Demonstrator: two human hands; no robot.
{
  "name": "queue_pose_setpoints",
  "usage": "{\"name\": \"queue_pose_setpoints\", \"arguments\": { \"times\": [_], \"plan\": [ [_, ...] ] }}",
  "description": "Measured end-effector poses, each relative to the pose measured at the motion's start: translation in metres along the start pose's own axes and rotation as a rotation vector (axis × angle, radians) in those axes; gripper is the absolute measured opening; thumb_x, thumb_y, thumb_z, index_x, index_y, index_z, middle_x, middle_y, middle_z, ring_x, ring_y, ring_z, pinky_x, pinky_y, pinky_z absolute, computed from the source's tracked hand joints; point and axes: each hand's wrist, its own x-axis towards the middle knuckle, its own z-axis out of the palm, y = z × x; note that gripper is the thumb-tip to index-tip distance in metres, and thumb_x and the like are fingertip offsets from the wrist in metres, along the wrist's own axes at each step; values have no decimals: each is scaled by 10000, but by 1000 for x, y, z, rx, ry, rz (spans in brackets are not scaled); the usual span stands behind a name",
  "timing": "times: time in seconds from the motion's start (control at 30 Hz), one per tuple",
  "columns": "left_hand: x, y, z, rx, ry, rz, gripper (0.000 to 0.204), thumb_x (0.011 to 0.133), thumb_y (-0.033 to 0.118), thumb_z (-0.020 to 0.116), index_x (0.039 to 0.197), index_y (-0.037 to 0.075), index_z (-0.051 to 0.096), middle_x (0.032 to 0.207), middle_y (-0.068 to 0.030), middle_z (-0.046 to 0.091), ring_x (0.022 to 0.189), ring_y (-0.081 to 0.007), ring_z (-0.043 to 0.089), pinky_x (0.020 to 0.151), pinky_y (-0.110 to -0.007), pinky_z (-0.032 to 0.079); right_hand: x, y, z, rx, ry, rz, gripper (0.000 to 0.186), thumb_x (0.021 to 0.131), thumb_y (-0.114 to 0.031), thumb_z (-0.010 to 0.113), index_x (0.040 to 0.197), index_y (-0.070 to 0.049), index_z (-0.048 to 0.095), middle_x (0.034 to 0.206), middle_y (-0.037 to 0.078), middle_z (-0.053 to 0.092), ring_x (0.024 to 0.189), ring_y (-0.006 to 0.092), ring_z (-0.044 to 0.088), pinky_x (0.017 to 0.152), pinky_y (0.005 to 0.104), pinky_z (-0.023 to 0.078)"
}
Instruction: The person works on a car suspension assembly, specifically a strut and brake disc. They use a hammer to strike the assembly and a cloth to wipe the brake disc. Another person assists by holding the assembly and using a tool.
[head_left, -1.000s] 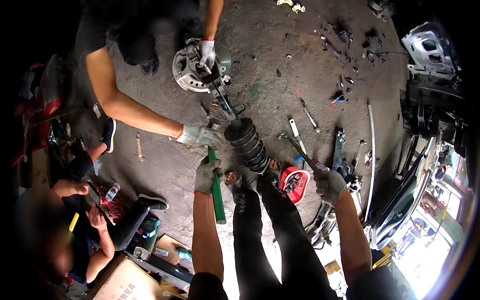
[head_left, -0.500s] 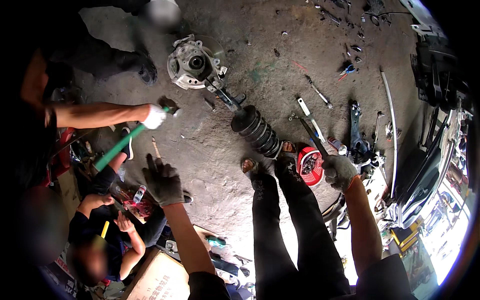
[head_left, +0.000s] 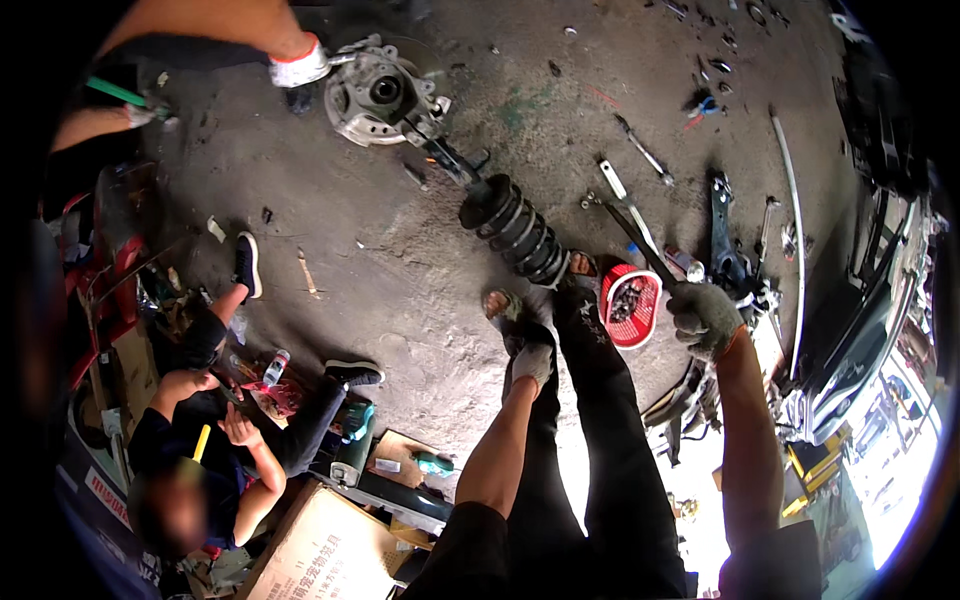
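My right hand, in a grey work glove, is closed around the dark handle of a long bar-like tool, whose narrow end points up and left. My gloved left hand rests against my left trouser leg; its fingers are mostly hidden. Ahead of my feet lies a strut with a black coil spring. At its far end is a steering knuckle with hub and brake disc. A co-worker's white-gloved hand reaches the knuckle's left side.
A red basket of small dark parts stands beside my right foot. A control arm and pale rod lie to the right. The co-worker's other hand holds a green-handled tool. Another person sits lower left near a cardboard box.
My left hand has moved right, from spread over the floor to against my leg. The co-worker's hand has come to the knuckle, and the green-handled tool has moved up and left.
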Motion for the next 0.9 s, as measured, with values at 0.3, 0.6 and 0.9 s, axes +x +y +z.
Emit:
{"name": "queue_pose_setpoints", "arguments": {
  "times": [0.3,0.6,0.9],
  "plan": [
    [53,69,-8,879,549,511,380,815,292,544,1075,17,575,1052,-217,596,991,-389,556,892,-450,418,-1,38,-48,-32,98,129,110,878,-154,516,793,-85,528,469,-3,414,281,104,341,258,272,226],
    [75,133,17,1295,541,554,734,764,311,624,1377,61,309,1402,-207,353,1119,-397,525,886,-446,469,-3,149,-79,-44,158,149,219,901,-134,516,1100,-64,573,561,21,528,299,101,403,271,244,300],
    [120,120,35,1346,570,595,841,710,516,681,1310,2,392,1225,-248,506,1056,-421,543,855,-484,465,84,368,-114,-494,507,-323,270,825,-304,655,897,-46,617,730,112,635,616,247,623,569,331,468]
  ]
}}
